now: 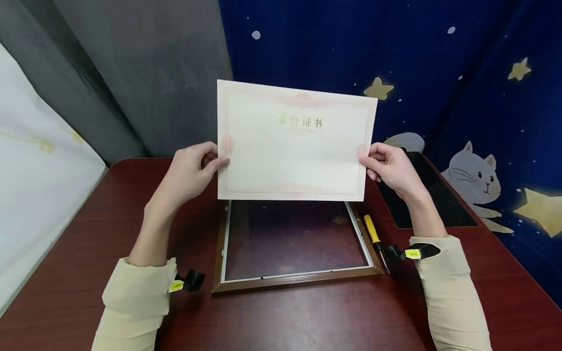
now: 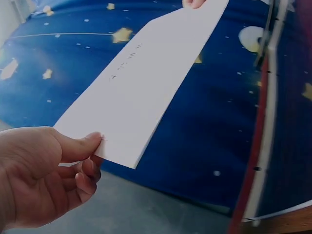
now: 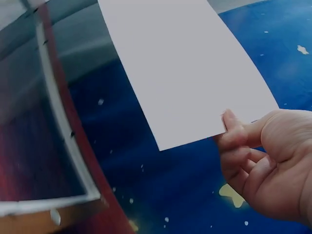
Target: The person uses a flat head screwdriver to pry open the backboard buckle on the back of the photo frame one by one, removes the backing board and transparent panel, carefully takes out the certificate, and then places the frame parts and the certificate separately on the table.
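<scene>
A white paper certificate (image 1: 294,156) with a pink border and gold lettering is held up, printed side facing me, above the far part of a picture frame. My left hand (image 1: 193,168) pinches its left edge between thumb and fingers; the left wrist view shows that thumb lying on the sheet (image 2: 141,83). On the opposite edge, my right hand (image 1: 388,168) pinches the paper the same way. Below lies the brown wooden frame (image 1: 298,282) with a white inner edge and a dark, glossy pane (image 1: 294,243). The certificate hides the frame's far side.
A screwdriver (image 1: 372,229) with a yellow handle lies along the frame's right side. Farther right, a black flat panel (image 1: 439,204) rests on the reddish-brown table (image 1: 333,321). Behind hang a grey curtain (image 1: 153,63) and a blue one (image 1: 307,44) with stars and a cat.
</scene>
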`<state>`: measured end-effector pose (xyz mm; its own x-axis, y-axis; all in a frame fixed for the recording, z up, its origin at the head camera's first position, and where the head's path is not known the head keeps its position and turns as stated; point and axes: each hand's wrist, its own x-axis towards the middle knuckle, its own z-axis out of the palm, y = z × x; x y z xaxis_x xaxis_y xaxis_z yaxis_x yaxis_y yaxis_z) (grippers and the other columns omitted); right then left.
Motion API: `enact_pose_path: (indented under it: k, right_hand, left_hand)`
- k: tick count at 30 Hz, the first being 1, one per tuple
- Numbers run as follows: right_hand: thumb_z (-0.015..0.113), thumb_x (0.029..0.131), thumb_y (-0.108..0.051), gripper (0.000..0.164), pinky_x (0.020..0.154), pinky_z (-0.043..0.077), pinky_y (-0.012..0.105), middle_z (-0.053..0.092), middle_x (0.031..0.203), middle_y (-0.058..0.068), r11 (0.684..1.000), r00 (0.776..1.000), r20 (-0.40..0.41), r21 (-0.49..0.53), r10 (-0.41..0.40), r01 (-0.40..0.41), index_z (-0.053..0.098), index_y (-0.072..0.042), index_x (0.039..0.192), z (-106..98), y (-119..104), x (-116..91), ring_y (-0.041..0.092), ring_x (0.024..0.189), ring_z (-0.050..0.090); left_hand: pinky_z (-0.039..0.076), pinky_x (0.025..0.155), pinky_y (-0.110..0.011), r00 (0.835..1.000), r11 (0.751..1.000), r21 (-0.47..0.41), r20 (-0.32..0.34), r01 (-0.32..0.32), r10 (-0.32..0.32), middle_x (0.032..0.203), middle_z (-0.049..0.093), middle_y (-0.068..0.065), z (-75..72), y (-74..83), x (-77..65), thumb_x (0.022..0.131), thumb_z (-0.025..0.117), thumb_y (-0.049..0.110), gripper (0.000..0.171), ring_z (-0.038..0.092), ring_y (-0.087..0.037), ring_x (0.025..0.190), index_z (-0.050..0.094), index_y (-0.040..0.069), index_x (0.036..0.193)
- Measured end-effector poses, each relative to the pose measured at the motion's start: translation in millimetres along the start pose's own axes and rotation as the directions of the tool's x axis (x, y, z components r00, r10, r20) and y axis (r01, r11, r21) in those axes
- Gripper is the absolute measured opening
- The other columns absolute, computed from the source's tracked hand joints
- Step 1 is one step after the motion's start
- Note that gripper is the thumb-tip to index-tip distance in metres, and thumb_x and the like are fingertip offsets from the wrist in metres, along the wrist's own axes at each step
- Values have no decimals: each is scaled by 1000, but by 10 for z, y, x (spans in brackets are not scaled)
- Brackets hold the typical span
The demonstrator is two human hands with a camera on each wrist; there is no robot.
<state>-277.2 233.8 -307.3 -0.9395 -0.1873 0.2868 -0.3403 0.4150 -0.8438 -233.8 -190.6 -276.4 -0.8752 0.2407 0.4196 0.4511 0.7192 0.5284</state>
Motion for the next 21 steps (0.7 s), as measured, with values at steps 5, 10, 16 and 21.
enact_pose_path:
  k: [5, 10, 16, 21]
  right_hand:
    - [66, 100, -13, 20, 52, 46, 25, 60, 70, 7, 997, 997, -68, -65, 29, -34, 60, 6, 103, -6, 92, 86, 14, 55, 53]
    - [66, 100, -12, 19, 58, 55, 25, 68, 77, 9, 996, 993, -118, -88, 10, -21, 61, 6, 103, -13, 170, 183, 12, 58, 63]
    - [66, 99, -9, 18, 61, 56, 22, 70, 82, 12, 995, 989, -150, -95, 18, -33, 61, 8, 104, -4, 279, 284, 7, 61, 66]
    - [65, 99, -5, 17, 61, 55, 19, 70, 87, 18, 993, 986, -157, -91, 60, -75, 60, 10, 106, 34, 391, 356, 5, 61, 67]
  left_hand:
    - [38, 54, -32, 1000, 1000, -22, -19, 12, -13, 63, 57, -8, 237, -104, 89, 98, 69, 19, 17, 48, -21, 55, 67, 5, 89]
    - [41, 51, -29, 998, 996, -85, -40, 34, -38, 67, 65, -14, 473, -184, 214, 97, 70, 13, 15, 58, -25, 57, 69, 1, 89]
    - [45, 55, -24, 996, 985, -154, -43, 71, -79, 72, 69, -14, 692, -308, 414, 98, 68, 9, 11, 68, -34, 67, 69, -1, 92]
    - [47, 57, -23, 992, 973, -191, -2, 126, -129, 79, 70, -15, 815, -462, 536, 98, 67, 10, 12, 70, -33, 72, 69, -2, 95]
